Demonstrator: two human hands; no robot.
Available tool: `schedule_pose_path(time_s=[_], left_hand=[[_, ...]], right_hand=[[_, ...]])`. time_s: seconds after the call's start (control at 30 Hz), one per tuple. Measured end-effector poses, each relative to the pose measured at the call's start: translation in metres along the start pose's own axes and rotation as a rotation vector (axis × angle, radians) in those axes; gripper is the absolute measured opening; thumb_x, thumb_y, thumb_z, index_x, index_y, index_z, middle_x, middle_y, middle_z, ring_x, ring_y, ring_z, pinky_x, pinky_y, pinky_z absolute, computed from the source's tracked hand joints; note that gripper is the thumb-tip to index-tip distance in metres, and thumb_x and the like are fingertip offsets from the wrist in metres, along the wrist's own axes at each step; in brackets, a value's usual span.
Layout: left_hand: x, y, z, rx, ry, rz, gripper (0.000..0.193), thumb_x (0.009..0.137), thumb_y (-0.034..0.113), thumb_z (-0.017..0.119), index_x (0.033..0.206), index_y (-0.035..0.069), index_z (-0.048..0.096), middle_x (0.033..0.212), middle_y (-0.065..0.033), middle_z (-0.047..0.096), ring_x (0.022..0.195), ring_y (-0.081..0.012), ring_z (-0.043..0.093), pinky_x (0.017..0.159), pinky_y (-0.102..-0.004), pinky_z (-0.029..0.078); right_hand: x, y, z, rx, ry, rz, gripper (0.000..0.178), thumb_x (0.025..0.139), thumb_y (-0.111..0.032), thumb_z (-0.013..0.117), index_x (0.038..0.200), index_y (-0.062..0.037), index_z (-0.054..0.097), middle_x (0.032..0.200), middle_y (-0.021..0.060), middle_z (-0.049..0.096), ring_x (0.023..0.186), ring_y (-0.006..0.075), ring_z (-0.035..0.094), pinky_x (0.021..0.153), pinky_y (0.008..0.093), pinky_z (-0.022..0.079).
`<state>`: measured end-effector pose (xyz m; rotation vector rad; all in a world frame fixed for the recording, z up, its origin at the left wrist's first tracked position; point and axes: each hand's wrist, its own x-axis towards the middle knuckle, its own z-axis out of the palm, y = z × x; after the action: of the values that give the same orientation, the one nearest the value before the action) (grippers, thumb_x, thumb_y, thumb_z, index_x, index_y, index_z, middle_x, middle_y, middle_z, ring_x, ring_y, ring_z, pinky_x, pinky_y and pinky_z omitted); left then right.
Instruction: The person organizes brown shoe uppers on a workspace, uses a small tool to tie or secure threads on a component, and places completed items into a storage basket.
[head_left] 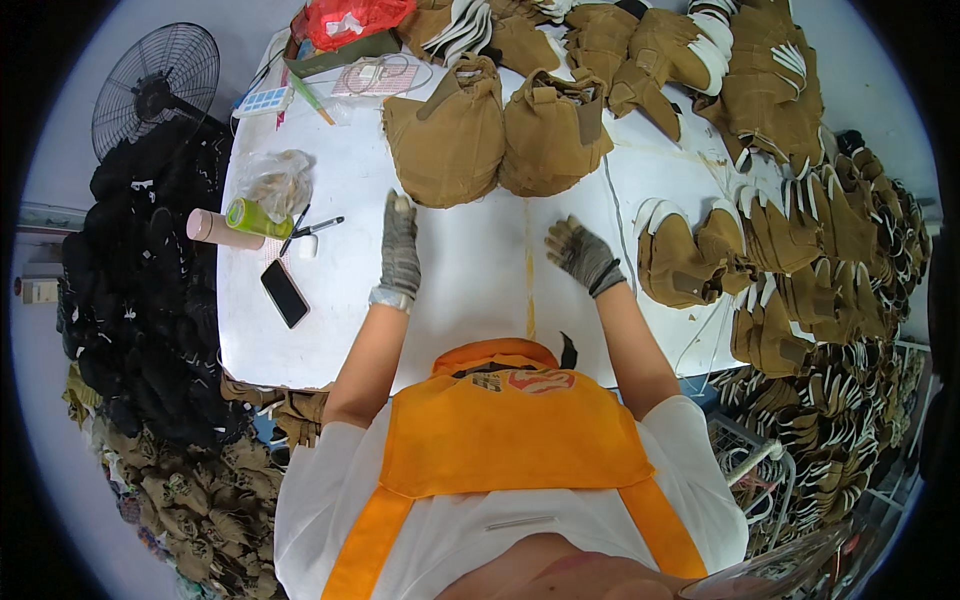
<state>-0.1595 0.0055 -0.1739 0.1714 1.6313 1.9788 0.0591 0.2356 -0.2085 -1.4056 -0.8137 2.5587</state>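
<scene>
Both hands wear grey knit gloves. My left hand (pixel 400 248) is on edge over the white tabletop (pixel 465 280), its fingers stretched forward and nothing seen in them. Bare fingertips show at its end, just short of a brown shoe upper (pixel 445 140). My right hand (pixel 583 256) is palm-down with fingers spread and holds nothing. Ahead of it stands a second brown shoe upper (pixel 553 135), beside the first one. Both uppers have a loop at the top, and neither hand touches them.
Stacked brown uppers with white edges (pixel 760 230) crowd the right side; more lie across the back. On the left lie a phone (pixel 285 293), pens (pixel 318 227), a pink bottle (pixel 222 230), a green container (pixel 255 217) and a plastic bag (pixel 275 180). A fan (pixel 155 95) stands beyond.
</scene>
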Motion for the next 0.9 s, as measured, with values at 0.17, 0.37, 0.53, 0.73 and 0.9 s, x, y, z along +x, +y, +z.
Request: schedule_pose_path(time_s=[0.17, 0.37, 0.53, 0.73, 0.9], left_hand=[[-0.029, -0.124, -0.078, -0.021, -0.242, -0.287, 0.060, 0.091, 0.047, 0.057, 0.134, 0.008, 0.046, 0.113, -0.0044, 0.059, 0.093, -0.0137, 0.056, 0.079, -0.0266, 0.046], [-0.120, -0.080, -0.053, 0.063, -0.319, -0.713, 0.041, 0.095, 0.027, 0.055, 0.131, 0.010, 0.051, 0.123, -0.0028, 0.060, 0.106, -0.0170, 0.058, 0.091, -0.0280, 0.044], [-0.067, -0.075, -0.043, -0.192, -0.114, -0.409, 0.056, 0.094, 0.020, 0.057, 0.142, 0.003, 0.034, 0.143, -0.0155, 0.038, 0.131, -0.0243, 0.037, 0.109, -0.0326, 0.031], [0.003, 0.051, 0.037, 0.824, 0.153, 0.524, 0.110, 0.062, 0.037, 0.084, 0.143, -0.004, 0.021, 0.143, -0.0221, 0.032, 0.135, -0.0328, 0.030, 0.111, -0.0381, 0.027], [0.045, 0.052, 0.058, 0.943, 0.287, 0.626, 0.125, 0.049, 0.041, 0.089, 0.145, 0.003, 0.019, 0.141, -0.0190, 0.037, 0.131, -0.0333, 0.037, 0.110, -0.0395, 0.029]], right_hand=[[0.027, 0.098, -0.096, -0.650, -0.050, -0.181, 0.019, 0.095, -0.018, 0.051, 0.107, -0.0073, 0.060, 0.094, 0.0040, 0.065, 0.080, 0.0170, 0.060, 0.070, 0.0280, 0.049], [0.014, 0.141, -0.134, -0.597, 0.023, -0.190, 0.019, 0.091, -0.012, 0.059, 0.108, -0.0040, 0.061, 0.094, 0.0050, 0.066, 0.081, 0.0135, 0.058, 0.077, 0.0283, 0.047], [-0.056, 0.037, -0.006, -1.164, 0.222, -0.802, 0.023, 0.093, -0.019, 0.057, 0.106, -0.0012, 0.062, 0.101, 0.0132, 0.065, 0.093, 0.0257, 0.061, 0.083, 0.0326, 0.047], [-0.144, -0.079, 0.202, -1.347, 0.233, -1.712, 0.038, 0.085, -0.034, 0.065, 0.115, -0.0106, 0.061, 0.108, 0.0115, 0.063, 0.104, 0.0312, 0.057, 0.093, 0.0406, 0.042], [-0.089, -0.103, 0.247, -1.806, 0.357, -1.517, 0.052, 0.080, -0.050, 0.064, 0.116, -0.0123, 0.062, 0.111, 0.0148, 0.062, 0.105, 0.0332, 0.056, 0.098, 0.0469, 0.035]])
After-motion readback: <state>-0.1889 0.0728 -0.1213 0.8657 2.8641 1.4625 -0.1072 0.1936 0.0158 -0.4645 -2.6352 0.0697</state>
